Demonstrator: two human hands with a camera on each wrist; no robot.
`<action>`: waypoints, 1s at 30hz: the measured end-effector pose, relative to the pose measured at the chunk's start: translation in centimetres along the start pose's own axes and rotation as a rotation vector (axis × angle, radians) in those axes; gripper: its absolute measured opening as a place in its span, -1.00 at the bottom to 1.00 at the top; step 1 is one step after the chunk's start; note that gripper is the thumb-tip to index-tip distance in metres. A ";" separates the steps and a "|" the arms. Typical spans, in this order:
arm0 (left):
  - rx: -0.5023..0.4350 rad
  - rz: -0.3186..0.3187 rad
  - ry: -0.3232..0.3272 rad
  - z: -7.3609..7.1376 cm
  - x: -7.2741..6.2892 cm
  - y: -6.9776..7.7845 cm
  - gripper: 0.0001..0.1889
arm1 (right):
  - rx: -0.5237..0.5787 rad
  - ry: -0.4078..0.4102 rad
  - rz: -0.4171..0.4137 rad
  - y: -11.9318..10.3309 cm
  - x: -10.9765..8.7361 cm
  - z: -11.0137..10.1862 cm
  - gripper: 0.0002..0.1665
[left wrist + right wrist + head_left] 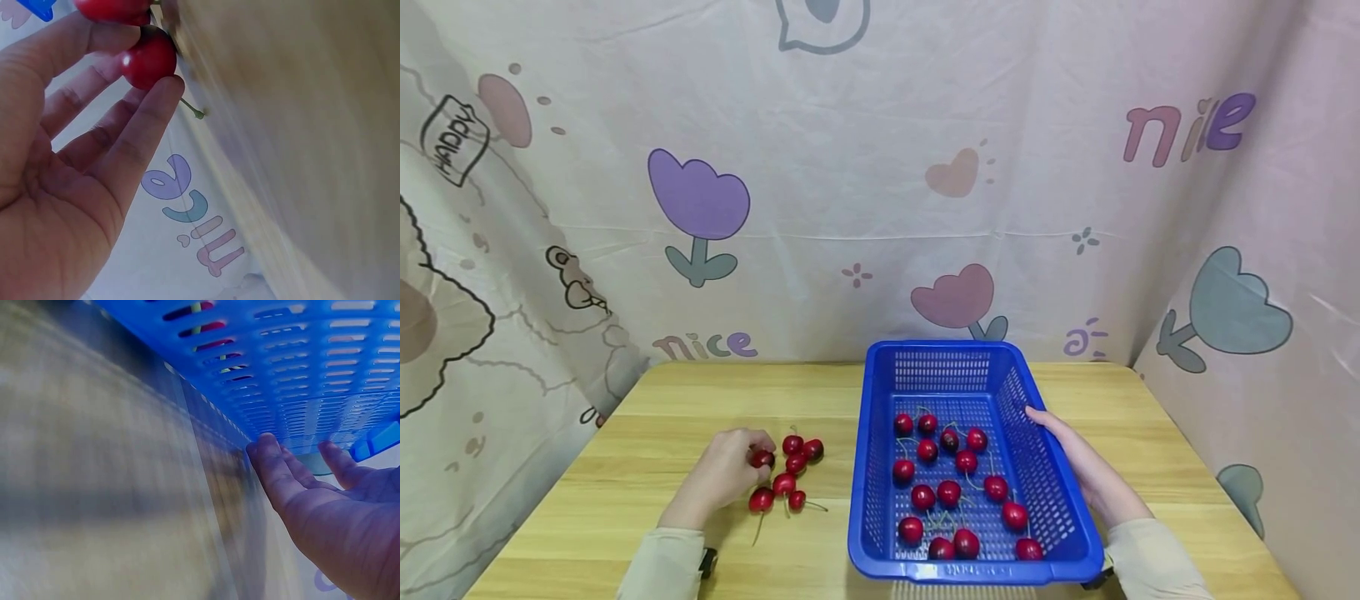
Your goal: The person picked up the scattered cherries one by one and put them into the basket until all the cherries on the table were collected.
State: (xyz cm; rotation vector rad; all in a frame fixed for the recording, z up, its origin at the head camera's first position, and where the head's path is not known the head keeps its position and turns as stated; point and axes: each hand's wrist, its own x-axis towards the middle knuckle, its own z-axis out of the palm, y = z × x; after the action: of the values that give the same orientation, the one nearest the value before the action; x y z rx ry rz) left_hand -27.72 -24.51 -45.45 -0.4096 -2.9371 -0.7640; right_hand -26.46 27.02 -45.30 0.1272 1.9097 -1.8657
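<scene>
My left hand pinches a dark red cherry between thumb and fingers, low over the wooden table. A short green stem juts from that cherry in the left wrist view. Just right of this hand lie several loose cherries, some with stems. My right hand rests against the right side of a blue plastic basket. Its fingers lie extended along the slotted outer wall in the right wrist view. Inside the basket, several red cherries with green stems are spread over the mesh floor.
The light wooden table carries everything. A pale patterned cloth hangs behind the table and on both sides. The basket's far end stands close to the table's back edge.
</scene>
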 end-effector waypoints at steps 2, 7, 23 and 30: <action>0.002 0.005 0.002 0.0 0.0 0.0 -0.72 | 0.000 0.000 -0.003 0.0 0.0 0.0 0.12; -0.009 0.002 0.004 0.0 -0.1 0.1 -0.73 | 0.001 -0.003 -0.007 0.0 -0.1 -0.1 0.11; -0.030 -0.016 0.007 -0.2 0.2 0.2 -0.71 | -0.004 0.022 -0.008 0.0 0.1 0.1 0.10; -0.032 0.008 0.016 -1.1 0.8 1.7 -0.70 | -0.004 0.030 -0.008 0.1 0.0 0.0 0.10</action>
State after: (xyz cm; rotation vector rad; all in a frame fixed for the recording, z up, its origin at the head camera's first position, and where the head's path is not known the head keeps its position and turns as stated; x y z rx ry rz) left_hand -28.01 -23.40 -43.58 -0.4147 -2.9099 -0.8101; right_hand -26.46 26.99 -45.38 0.1473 1.9364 -1.8749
